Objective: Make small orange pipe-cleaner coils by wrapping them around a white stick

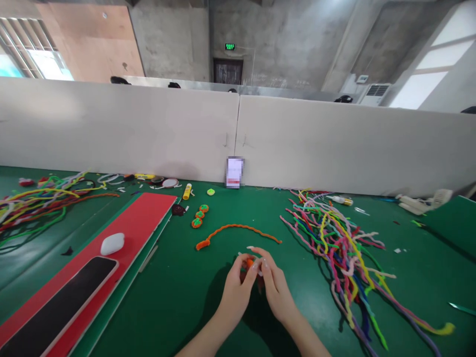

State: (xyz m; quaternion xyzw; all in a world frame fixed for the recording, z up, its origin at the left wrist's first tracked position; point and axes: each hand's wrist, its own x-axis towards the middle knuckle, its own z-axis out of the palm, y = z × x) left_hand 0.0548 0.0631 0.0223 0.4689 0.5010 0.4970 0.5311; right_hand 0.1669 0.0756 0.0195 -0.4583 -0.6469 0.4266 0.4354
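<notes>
My left hand (238, 285) and my right hand (273, 285) meet just above the green table (178, 297), fingertips pinched together on a small orange pipe-cleaner piece (249, 262), mostly hidden by the fingers. A long orange pipe cleaner (238, 229) with a coiled end lies just beyond my hands. Three small orange-and-green coiled pieces (200, 215) sit further back to the left.
A heap of coloured pipe cleaners (338, 238) spreads on the right, another heap (40, 201) at far left. A red board (126, 233) carries a black phone (63, 302) and a white case (112, 243). A yellow glue tube (187, 191) and a white partition (238, 134) stand behind.
</notes>
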